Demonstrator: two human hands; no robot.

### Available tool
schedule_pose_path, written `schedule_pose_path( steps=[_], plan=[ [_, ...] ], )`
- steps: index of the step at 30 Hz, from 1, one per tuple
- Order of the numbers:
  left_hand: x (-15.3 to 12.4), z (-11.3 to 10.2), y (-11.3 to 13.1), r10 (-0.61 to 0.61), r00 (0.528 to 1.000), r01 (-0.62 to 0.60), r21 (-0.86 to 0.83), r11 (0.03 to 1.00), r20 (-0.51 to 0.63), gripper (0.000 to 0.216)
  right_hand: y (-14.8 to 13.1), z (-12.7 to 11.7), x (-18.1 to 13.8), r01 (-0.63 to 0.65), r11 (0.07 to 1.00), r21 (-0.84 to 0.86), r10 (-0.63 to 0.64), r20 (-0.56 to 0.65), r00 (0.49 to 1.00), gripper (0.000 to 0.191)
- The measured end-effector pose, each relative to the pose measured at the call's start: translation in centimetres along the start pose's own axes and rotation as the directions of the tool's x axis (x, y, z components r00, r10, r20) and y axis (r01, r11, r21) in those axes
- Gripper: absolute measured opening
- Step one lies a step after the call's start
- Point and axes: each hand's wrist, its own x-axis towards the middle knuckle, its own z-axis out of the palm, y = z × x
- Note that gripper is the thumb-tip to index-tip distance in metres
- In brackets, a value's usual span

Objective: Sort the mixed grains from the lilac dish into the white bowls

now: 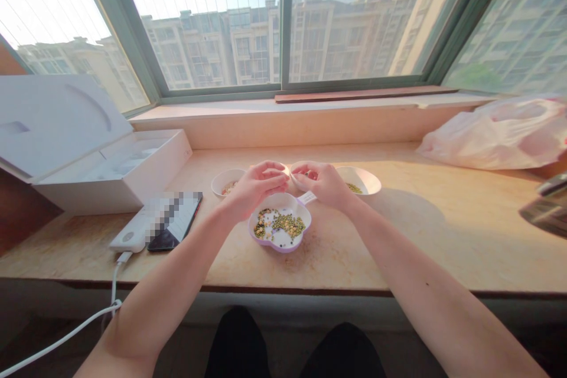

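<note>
A purple-rimmed dish (pixel 280 244) of mixed green, yellow and pale beans sits on the windowsill ledge in front of me. My left hand (pixel 254 188) hovers over its far edge with fingers curled and pinched together; what they hold is too small to see. My right hand (pixel 325 183) is beside it, fingers also pinched, above a small white bowl (pixel 297 169). Another white bowl (pixel 225 182) stands to the left with a few beans in it. A third white bowl (pixel 365 180) to the right holds green beans.
An open white box (pixel 106 172) stands at the left, with a white power bank (pixel 135 231) and a phone (pixel 177 227) next to it, a cable (pixel 66 336) trailing off the edge. A plastic bag (pixel 500 133) lies at the right. A window (pixel 283 18) rises behind.
</note>
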Motion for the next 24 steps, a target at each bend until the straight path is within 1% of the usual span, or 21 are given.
schedule_pose_path(
  steps=[3, 7, 11, 17, 20, 22, 24],
  plan=[
    [0.0, -0.2, 0.1, -0.058, 0.998, 0.056, -0.148, 0.987, -0.011, 0.029, -0.1, 0.0, -0.1, -0.007, 0.998, 0.068, 0.008, -0.003, 1.0, 0.025],
    [0.0, -0.1, 0.0, -0.092, 0.995, 0.083, -0.188, 0.979, -0.036, 0.028, -0.5, 0.0, -0.5, 0.005, 0.983, 0.183, -0.015, 0.051, 0.999, 0.029],
    [0.0, 0.0, -0.2, -0.119, 0.991, 0.107, -0.167, 0.98, -0.064, 0.027, -0.6, 0.0, -0.7, 0.028, 0.966, 0.259, -0.061, 0.121, 0.991, 0.033],
    [0.2, -0.2, -0.6, -0.133, 0.984, 0.118, -0.128, 0.985, -0.115, 0.026, -0.8, 0.0, -0.6, 0.009, 0.959, 0.283, -0.049, 0.134, 0.99, 0.037],
    [0.2, -0.1, -0.9, -0.157, 0.977, 0.146, -0.085, 0.986, -0.145, 0.024, -1.0, 0.1, -0.6, 0.008, 0.966, 0.259, -0.047, 0.148, 0.988, 0.029],
    [0.3, 0.1, -1.1, -0.182, 0.97, 0.176, -0.049, 0.983, -0.162, 0.024, -0.9, 0.2, -0.6, 0.014, 0.976, 0.218, -0.047, 0.148, 0.988, 0.022],
    [0.3, 0.1, -1.5, -0.196, 0.965, 0.198, -0.007, 0.98, -0.173, 0.025, -0.8, 0.3, -0.6, 0.02, 0.984, 0.175, -0.046, 0.141, 0.989, 0.02]
  ],
)
